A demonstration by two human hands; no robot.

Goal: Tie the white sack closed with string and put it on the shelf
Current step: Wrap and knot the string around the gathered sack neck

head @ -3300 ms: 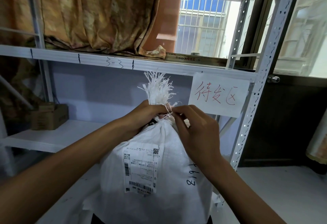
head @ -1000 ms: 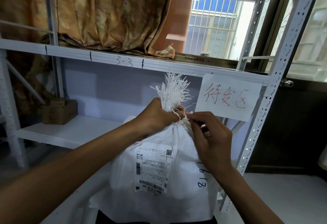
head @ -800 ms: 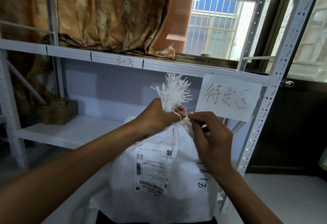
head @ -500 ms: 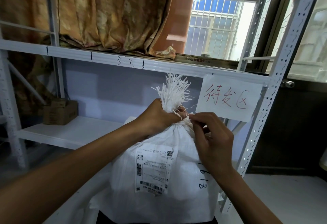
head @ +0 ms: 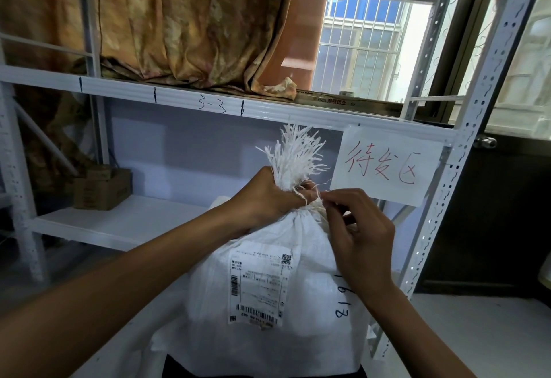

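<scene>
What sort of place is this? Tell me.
Probably a parcel storeroom: metal shelving with a hand-marked bay number, a handwritten paper sign, and a white sack bearing a barcoded shipping label.

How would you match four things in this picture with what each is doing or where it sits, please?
1 left hand
2 right hand
3 cardboard box
4 paper sign

A fixed to the front edge of the upper shelf
B grips the gathered neck of the sack
C pinches the string
D sits on the lower shelf

Pairs: 1-B, 2-C, 3-D, 4-A
</scene>
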